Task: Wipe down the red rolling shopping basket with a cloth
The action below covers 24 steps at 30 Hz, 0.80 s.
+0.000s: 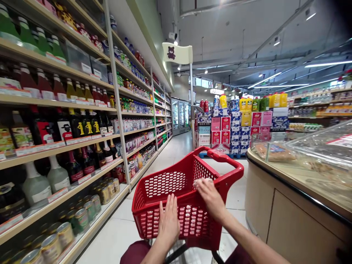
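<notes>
Head view: over shop floor, empty left grip lies flat on cart; right grip unclear.

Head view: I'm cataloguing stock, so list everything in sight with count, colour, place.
Cart: one, red, centre
Shelving: several runs, pale, mostly left
Bottles: many, multicoloured, left shelves
Cans: many, gold/green, bottom shelf
Sign: one, cream, behind cart
Boxes: many, multicoloured, beyond cart
Jugs: several, yellow/green, atop boxes
Coolers: several, grey, aisle's end
Counter: one, beige, right
Packaged food: some, brown, counter
Lights: several, white, ceiling
Clothing: two patches, maroon, bottom
Left hand: one, bare, near rim
Right hand: one, bare, rim by handle
</notes>
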Motion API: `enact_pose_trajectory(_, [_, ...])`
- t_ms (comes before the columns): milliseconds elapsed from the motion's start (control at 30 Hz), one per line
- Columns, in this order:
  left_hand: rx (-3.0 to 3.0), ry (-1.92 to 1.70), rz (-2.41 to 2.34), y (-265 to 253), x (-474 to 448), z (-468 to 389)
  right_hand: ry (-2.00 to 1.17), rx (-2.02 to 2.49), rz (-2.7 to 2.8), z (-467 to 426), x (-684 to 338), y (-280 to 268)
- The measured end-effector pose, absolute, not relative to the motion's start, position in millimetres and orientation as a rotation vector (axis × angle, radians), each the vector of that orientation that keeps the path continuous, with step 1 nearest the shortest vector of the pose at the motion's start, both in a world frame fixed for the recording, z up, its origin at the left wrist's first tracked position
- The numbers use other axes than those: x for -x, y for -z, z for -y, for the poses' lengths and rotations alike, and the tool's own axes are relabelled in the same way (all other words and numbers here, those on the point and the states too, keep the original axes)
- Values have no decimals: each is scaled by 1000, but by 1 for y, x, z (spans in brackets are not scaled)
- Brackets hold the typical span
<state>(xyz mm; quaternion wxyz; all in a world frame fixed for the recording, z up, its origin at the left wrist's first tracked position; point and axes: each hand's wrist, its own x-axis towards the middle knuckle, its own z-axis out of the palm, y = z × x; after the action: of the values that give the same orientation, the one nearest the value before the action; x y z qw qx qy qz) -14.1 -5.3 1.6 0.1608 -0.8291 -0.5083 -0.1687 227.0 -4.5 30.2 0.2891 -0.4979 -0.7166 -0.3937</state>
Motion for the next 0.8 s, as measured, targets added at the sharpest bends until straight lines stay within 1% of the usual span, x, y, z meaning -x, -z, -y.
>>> enact_pose_trajectory(100, [2377,449,1421,0,6,4,1088,1269,2004,5,-238,-33])
enact_pose_trajectory(233, [2361,407,1430,-2,5,4,1107,1492,1666,10,-308,-54])
enact_pose_trajectory(300, [2354,403,1440,-4,5,5,1108,1522,1563,11,-323,-58])
enact_pose_trajectory(433, [2327,381,1465,-9,19,3,1087,1283,1859,9,-294,-46])
enact_pose_trajectory(500, [2297,398,1506,-13,30,0,1040,1206,1979,6,-279,-41])
enact_pose_trajectory(600, [2303,430,1555,-19,40,-3,942,1250,1942,-4,-281,-42])
enact_pose_trajectory(800, [2411,454,1680,-19,11,-6,712,1382,1808,-41,-295,-54])
